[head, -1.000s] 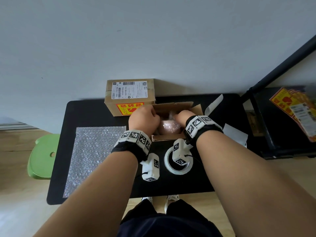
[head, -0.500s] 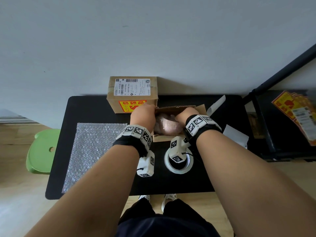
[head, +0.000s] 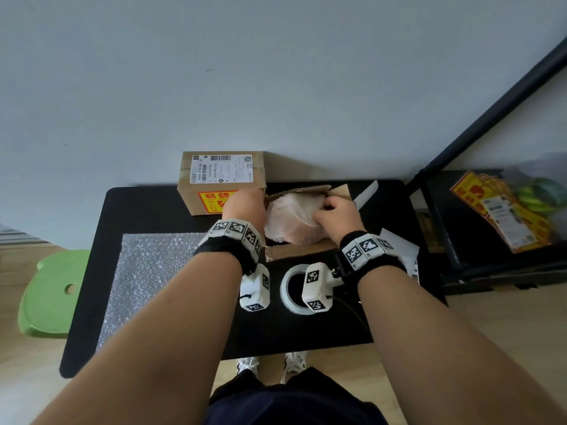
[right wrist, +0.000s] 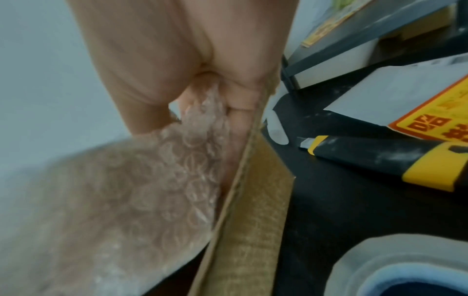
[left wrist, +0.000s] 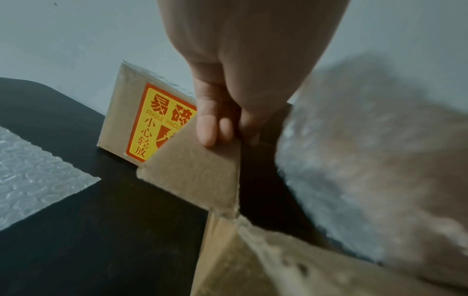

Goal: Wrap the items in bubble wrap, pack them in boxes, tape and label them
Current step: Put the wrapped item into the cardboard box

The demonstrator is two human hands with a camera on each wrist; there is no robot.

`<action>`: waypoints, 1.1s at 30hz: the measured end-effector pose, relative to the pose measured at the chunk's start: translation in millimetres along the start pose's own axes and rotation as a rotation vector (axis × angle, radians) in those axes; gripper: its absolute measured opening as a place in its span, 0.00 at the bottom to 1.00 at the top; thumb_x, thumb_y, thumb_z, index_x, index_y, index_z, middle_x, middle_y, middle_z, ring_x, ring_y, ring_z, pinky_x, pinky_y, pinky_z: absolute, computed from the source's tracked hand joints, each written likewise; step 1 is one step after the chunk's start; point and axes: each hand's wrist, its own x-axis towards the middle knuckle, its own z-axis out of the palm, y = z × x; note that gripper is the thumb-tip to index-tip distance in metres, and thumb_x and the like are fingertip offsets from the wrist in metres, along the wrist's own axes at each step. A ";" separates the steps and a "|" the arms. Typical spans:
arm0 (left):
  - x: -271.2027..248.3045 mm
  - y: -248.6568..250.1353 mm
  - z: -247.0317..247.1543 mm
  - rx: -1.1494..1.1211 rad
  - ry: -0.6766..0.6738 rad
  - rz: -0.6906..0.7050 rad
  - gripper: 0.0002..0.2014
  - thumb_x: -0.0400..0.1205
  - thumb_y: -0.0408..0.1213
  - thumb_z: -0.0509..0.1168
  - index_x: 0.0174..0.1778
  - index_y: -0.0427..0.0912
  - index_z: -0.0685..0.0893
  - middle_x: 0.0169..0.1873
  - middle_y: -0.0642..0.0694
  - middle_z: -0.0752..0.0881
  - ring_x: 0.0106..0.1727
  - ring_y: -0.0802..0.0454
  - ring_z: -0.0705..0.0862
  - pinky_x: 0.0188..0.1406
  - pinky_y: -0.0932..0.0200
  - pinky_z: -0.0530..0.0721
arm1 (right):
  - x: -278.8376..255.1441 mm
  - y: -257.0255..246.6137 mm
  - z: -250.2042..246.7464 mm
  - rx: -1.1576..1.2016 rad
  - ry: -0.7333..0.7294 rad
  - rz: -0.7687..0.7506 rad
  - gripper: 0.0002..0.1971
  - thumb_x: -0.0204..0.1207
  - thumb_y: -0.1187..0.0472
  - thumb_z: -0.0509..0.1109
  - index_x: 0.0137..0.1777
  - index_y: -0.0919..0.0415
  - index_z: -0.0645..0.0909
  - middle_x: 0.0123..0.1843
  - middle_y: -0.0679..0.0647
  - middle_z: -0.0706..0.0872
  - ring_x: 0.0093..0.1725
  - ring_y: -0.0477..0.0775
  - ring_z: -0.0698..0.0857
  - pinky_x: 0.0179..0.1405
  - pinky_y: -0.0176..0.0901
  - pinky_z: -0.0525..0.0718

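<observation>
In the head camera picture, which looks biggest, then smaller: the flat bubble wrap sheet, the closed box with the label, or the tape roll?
1. flat bubble wrap sheet
2. closed box, though it sits farther from the camera
3. tape roll

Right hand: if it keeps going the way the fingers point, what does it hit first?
The right hand points away from the person and down into the open box, pinching the wrapped item. Going on, it would likely meet that bundle first, then the box's far wall; depth is unclear.
</observation>
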 end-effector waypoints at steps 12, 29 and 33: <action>-3.9 3.8 -1.6 -0.150 0.061 -0.024 0.13 0.83 0.34 0.63 0.62 0.39 0.81 0.60 0.39 0.80 0.54 0.40 0.84 0.47 0.53 0.81 | -7.8 -3.1 3.4 0.085 0.288 -0.093 0.15 0.74 0.67 0.68 0.60 0.59 0.81 0.48 0.50 0.85 0.46 0.51 0.83 0.43 0.37 0.76; -15.8 27.4 -9.7 -0.515 0.039 0.079 0.27 0.76 0.31 0.66 0.72 0.51 0.79 0.65 0.42 0.81 0.50 0.46 0.86 0.52 0.52 0.88 | -4.7 1.9 1.6 0.356 0.095 0.017 0.25 0.72 0.65 0.66 0.70 0.48 0.72 0.50 0.50 0.80 0.49 0.52 0.84 0.45 0.46 0.87; -13.9 27.3 -6.3 -0.480 0.026 0.096 0.27 0.76 0.28 0.63 0.71 0.54 0.80 0.67 0.45 0.82 0.61 0.48 0.82 0.59 0.54 0.84 | 1.8 -3.0 -1.5 0.260 -0.063 0.112 0.18 0.73 0.62 0.64 0.62 0.49 0.78 0.52 0.52 0.81 0.53 0.59 0.86 0.53 0.60 0.90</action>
